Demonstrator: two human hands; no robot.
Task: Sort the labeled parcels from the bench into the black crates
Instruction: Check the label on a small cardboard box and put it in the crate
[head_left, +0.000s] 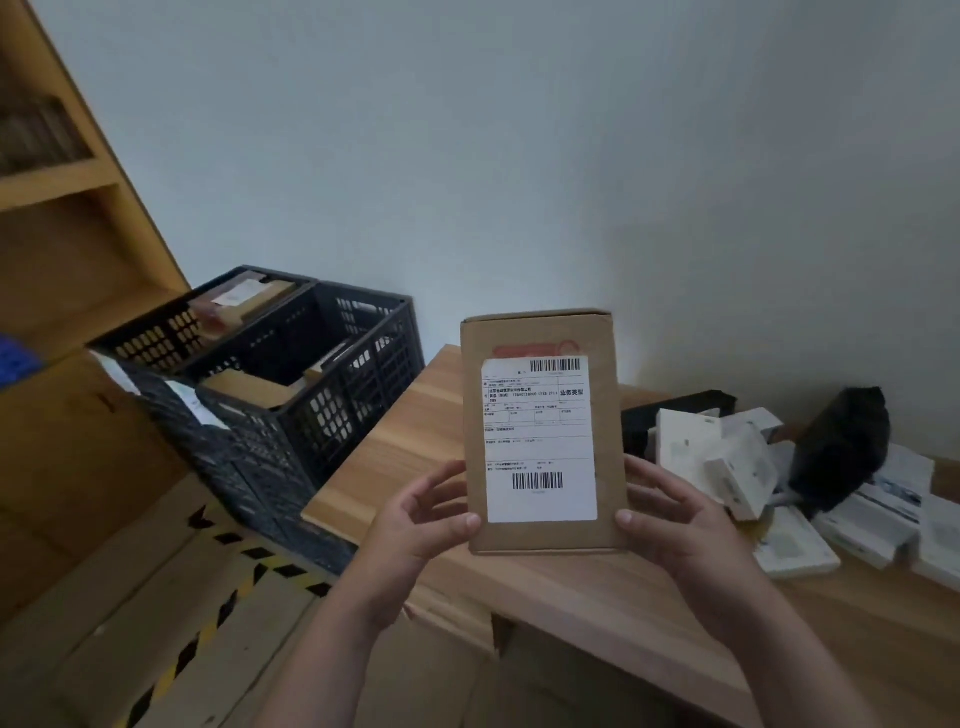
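I hold a brown cardboard parcel upright over the wooden bench, its white shipping label with two barcodes facing me. My left hand grips its lower left edge, thumb on the front. My right hand grips the lower right edge the same way. Two black slatted crates stand to the left of the bench: the nearer crate and the farther crate, each with brown parcels inside. More parcels, white and black, lie in a heap on the bench at the right.
The crates sit on top of other stacked black crates. A wooden shelf unit rises at the far left. Black-and-yellow hazard tape runs across the floor below. A pale wall stands behind the bench.
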